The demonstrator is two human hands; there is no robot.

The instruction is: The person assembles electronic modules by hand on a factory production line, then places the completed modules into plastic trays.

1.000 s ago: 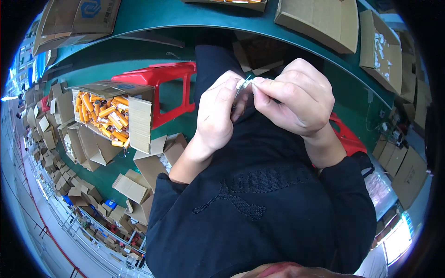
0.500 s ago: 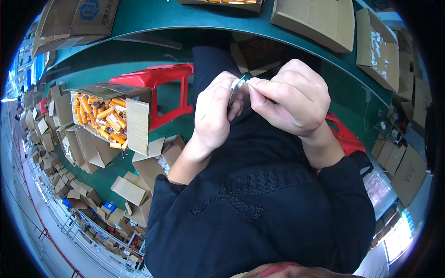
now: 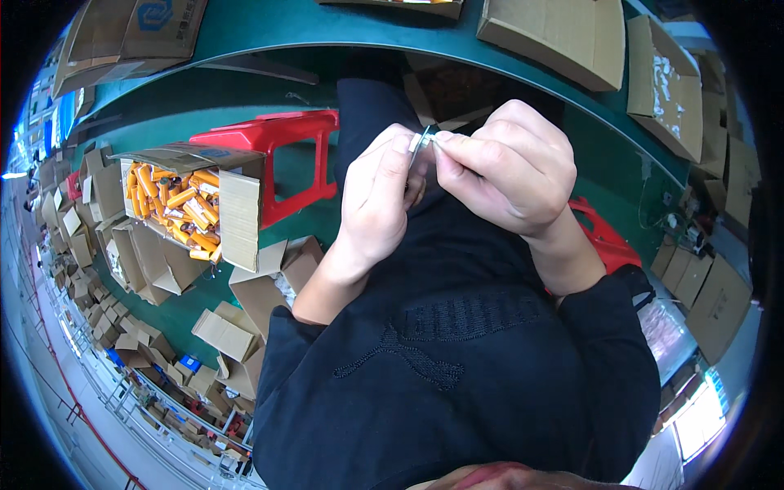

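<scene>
My left hand (image 3: pixel 377 192) is closed, pinching a small thin board-like part (image 3: pixel 420 144) with a pale piece on it between thumb and fingers. My right hand (image 3: pixel 510 171) is also closed, its thumb and forefinger pressed together against a tiny white piece (image 3: pixel 433 138) at that part's edge. The two hands meet in front of my lap, below the bench edge. How the white piece sits against the part is too small to make out, and the fingers hide most of both.
An open carton (image 3: pixel 242 214) full of orange cylinders (image 3: pixel 184 208) rests by a red stool (image 3: pixel 282 135) at left. On the green bench (image 3: pixel 343 33) stand a shallow carton (image 3: pixel 555 37) and a box (image 3: pixel 665 90) holding small white pieces. Several cartons crowd the floor.
My right hand has shifted slightly left, closing in on the part in my left hand. Both hands still pinch.
</scene>
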